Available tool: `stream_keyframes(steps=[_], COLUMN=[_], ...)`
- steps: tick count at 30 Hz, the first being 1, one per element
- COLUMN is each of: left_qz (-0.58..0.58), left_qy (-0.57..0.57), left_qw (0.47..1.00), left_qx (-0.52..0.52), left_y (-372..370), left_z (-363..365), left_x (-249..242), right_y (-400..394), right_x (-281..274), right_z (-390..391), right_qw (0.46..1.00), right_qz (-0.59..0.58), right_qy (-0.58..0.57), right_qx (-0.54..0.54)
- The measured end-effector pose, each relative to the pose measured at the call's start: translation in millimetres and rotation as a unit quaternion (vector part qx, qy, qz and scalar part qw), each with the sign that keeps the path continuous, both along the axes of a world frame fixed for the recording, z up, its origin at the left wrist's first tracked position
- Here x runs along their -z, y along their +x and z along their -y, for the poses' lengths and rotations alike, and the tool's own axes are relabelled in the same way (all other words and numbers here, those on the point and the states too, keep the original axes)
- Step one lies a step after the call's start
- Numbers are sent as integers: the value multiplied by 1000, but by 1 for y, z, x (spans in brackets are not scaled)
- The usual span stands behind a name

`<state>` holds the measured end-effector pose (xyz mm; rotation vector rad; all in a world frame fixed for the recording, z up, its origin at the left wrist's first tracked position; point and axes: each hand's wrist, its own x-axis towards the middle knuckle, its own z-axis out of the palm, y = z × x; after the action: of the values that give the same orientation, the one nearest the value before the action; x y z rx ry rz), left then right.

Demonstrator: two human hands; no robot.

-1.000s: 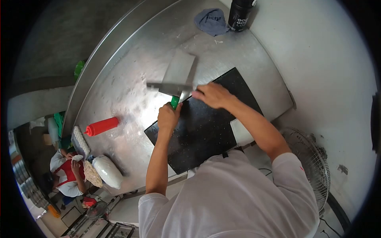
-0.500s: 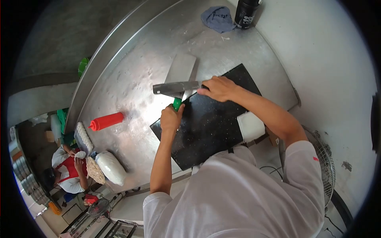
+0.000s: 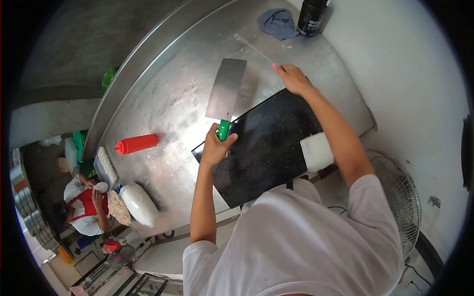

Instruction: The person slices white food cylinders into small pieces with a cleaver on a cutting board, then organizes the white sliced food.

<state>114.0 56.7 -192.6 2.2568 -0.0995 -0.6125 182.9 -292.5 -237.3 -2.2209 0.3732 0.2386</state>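
Observation:
My left hand (image 3: 216, 147) is wrapped round the green handle of a cleaver (image 3: 226, 91), whose broad blade points away from me over the steel table. My right hand (image 3: 293, 79) grips a second knife (image 3: 254, 48), seen nearly edge-on as a thin pale streak; its handle is hidden in the fingers. The two blades are apart. Below both hands lies a black speckled board (image 3: 266, 143) on the near part of the table. A folded white cloth (image 3: 317, 152) rests at the board's right end, under my right forearm.
A red squeeze bottle (image 3: 137, 143) lies on the steel table (image 3: 168, 93) at left, near a full white bag (image 3: 139, 204). A grey-blue cloth (image 3: 277, 23) and black bottle (image 3: 311, 17) are at the back. A co-worker (image 3: 89, 204) is at far left. A fan (image 3: 400, 202) stands at right.
My right hand has moved the knife off the cleaver, away to the right, and turned its blade edge-on. My left hand still holds the cleaver, its blade now uncovered.

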Motion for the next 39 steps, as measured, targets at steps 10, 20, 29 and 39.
stream_keyframes(steps=[10,20,29,39], left_qz=[-485,-534,-529,-525], left_qy=[-686,-695,-701,-707], left_qw=[540,476,472,467], left_qx=[-51,-68,-73,-76], left_y=[11,3,-4,-17], left_z=[-23,-40,-42,-42], left_x=[-42,-47,-45,-35], right_y=[-101,-52,-40,-28], right_x=[1,-17,-42,-30], right_z=[-68,-61,-68,-73], right_qw=[954,953,957,948], right_qz=[138,154,69,53], right_qy=[183,103,126,114], right_qx=[-195,-239,-251,-291])
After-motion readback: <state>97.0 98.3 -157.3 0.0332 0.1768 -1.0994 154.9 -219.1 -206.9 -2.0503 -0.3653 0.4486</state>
